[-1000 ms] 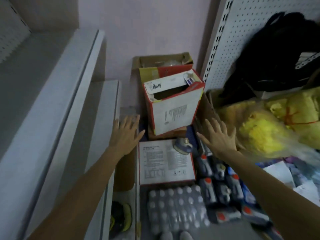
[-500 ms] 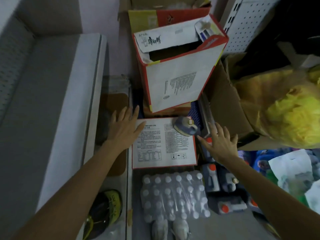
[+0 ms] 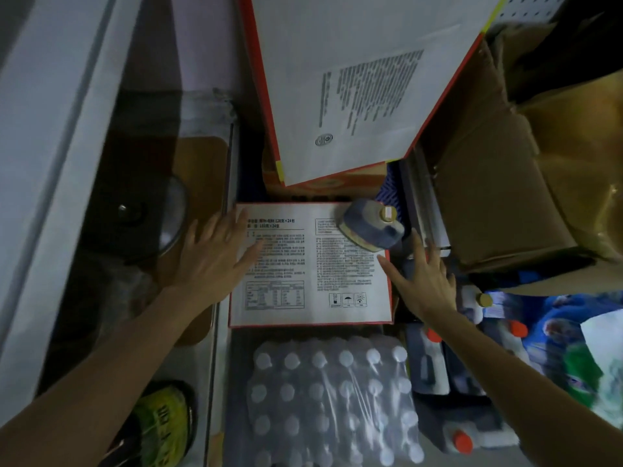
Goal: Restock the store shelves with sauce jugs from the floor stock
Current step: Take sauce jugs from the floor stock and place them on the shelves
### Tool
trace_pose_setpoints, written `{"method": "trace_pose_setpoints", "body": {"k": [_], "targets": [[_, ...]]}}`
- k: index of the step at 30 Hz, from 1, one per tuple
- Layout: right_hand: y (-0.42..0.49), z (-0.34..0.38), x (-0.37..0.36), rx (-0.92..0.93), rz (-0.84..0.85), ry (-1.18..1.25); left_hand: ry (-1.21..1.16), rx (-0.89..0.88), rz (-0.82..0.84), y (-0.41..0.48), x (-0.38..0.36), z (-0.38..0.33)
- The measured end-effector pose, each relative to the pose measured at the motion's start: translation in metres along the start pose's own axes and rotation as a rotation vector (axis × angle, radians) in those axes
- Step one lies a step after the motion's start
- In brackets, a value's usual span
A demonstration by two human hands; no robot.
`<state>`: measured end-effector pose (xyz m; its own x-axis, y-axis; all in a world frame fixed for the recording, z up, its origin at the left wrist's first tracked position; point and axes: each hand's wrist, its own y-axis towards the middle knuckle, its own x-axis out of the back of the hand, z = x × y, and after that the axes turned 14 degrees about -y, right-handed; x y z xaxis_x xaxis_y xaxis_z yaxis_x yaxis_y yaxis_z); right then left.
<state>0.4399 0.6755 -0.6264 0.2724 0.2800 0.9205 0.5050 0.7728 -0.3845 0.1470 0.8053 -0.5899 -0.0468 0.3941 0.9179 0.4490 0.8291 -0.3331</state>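
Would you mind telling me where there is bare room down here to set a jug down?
The top of the flat printed carton is mostly bare, between the left hand and the jug lying on its far right corner. Right of it, orange-capped jugs are packed close; on its near side sits the wrapped bottle pack.

Left hand (image 3: 215, 254) now over the carton (image 3: 310, 298) edge, right hand (image 3: 424, 281) lowered to its other side (view closer)

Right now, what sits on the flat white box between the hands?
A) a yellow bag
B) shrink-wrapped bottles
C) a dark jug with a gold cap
C: the jug lies on its side on the far right corner of the box; the rest of the box top shows only print.
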Motion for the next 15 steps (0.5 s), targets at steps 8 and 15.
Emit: {"method": "trace_pose_setpoints", "body": {"k": [8, 15], "targets": [[0.080, 0.005, -0.027, -0.012, -0.029, 0.232, -0.149, 0.051, -0.047, 0.009, -0.045, 0.017], [0.099, 0.007, -0.048, -0.038, 0.003, 0.299, -0.097, 0.036, 0.021, 0.006, -0.078, 0.022]]}}
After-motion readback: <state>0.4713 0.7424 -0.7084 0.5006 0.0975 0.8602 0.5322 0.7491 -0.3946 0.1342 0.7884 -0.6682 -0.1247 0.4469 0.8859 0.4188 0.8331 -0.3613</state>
